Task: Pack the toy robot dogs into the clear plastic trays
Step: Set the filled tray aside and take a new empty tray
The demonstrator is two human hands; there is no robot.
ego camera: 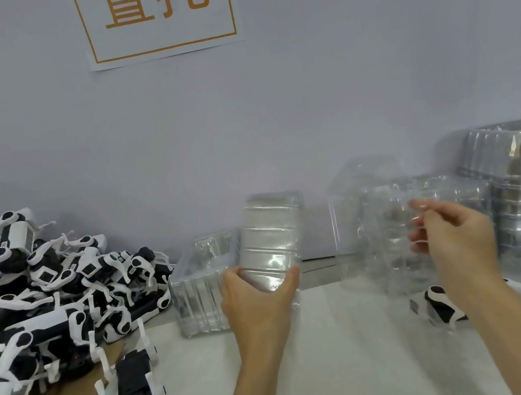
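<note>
The packing is only begun: the left hand (256, 297) grips one clear tray (269, 237) upright at centre, the right hand (450, 233), blurred, pinches another tray (383, 231), and the dog pile (42, 288) at nine o'clock waits.

left hand (258, 293) gripping upright clear tray (271, 237), toy dogs pile (42, 291) left

A white paper sign (157, 13) with orange characters hangs on the grey wall (366, 56)
</note>
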